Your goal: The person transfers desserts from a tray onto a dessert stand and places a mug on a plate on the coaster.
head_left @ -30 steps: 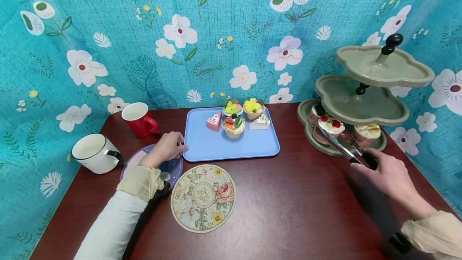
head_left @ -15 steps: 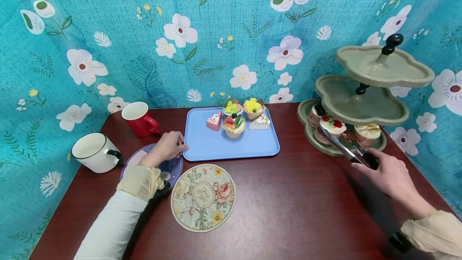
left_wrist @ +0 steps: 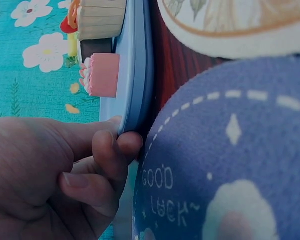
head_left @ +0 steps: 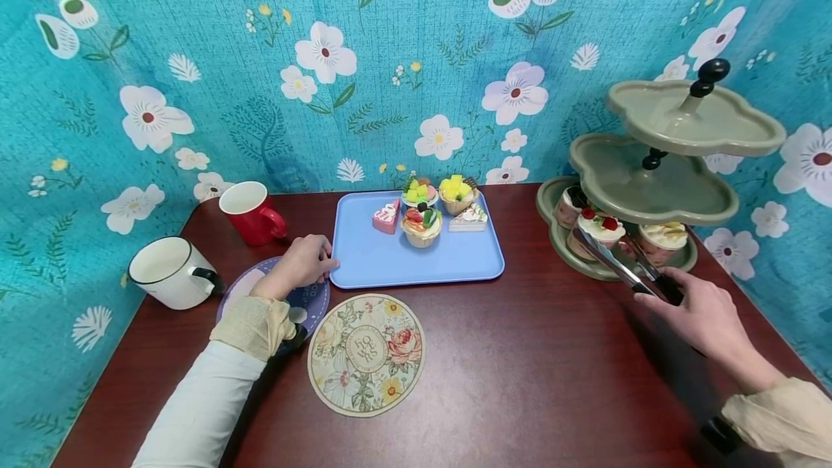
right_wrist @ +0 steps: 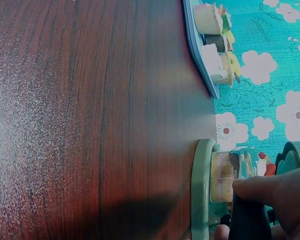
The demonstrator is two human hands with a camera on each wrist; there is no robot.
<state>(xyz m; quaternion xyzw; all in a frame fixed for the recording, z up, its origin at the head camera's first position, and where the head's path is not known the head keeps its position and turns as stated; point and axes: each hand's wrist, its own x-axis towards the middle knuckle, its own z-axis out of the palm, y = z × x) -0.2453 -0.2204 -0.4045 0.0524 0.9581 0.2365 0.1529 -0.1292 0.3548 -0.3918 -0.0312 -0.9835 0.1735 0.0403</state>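
Note:
At the near left corner of the blue tray [head_left: 364,271], my left hand [head_left: 302,263] pinches the rim; in the left wrist view the thumb lies over it and a fingertip below. Toy sweets stand on the tray, among them a pink cake slice [head_left: 386,217], a fruit tart [head_left: 420,228] and a white cake slice [head_left: 469,219]. My right hand [head_left: 705,316] holds black-handled metal tongs [head_left: 611,260] by the handles. Their arms straddle a cupcake [head_left: 598,230] with red berries on the bottom tier of a green three-tier stand [head_left: 702,125].
Two more cupcakes, one topped with yellow fruit [head_left: 663,240], share the bottom tier under the overhanging middle tier. A red mug [head_left: 250,215] and a white mug [head_left: 172,276] stand at left. A purple coaster [head_left: 315,302] lies under the left wrist, beside a floral coaster [head_left: 367,374].

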